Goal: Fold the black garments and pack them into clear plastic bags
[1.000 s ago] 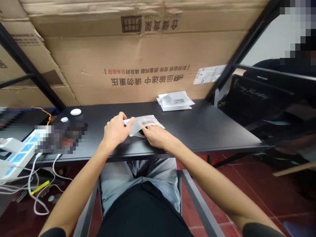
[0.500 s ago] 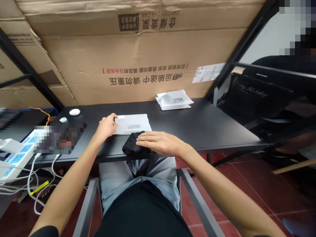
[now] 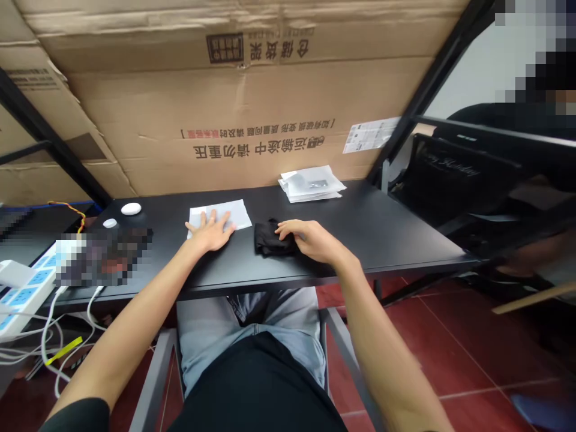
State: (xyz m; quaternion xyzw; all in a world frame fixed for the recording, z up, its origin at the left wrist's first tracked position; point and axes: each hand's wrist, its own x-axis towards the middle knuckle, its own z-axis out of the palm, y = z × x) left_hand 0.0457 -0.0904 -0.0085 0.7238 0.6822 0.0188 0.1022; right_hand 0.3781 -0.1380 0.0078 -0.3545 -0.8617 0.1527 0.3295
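On the black table [image 3: 387, 222], my left hand [image 3: 210, 233] lies with fingers spread on a white, translucent flat packet [image 3: 240, 211], pressing near its middle and covering part of it. To the right of the packet rests a bundle of folded black cloth [image 3: 269, 241]. My right hand [image 3: 312, 239] is closed over the right side of this cloth, its fingertips on top and the thumb mostly hidden. A stack of similar white packets [image 3: 312, 183] sits farther back, against the cardboard.
A large cardboard sheet [image 3: 252, 96] stands along the back edge. On the left are a white round case [image 3: 131, 209], a small white lid-like disc [image 3: 110, 223], and a power strip [image 3: 27, 294] with cables. A person in dark clothing [image 3: 490, 114] is at the right.
The packet has shifted left, and my left hand has gone from holding its edge to lying flat on it. My right hand and the black cloth have moved right and farther onto the table.
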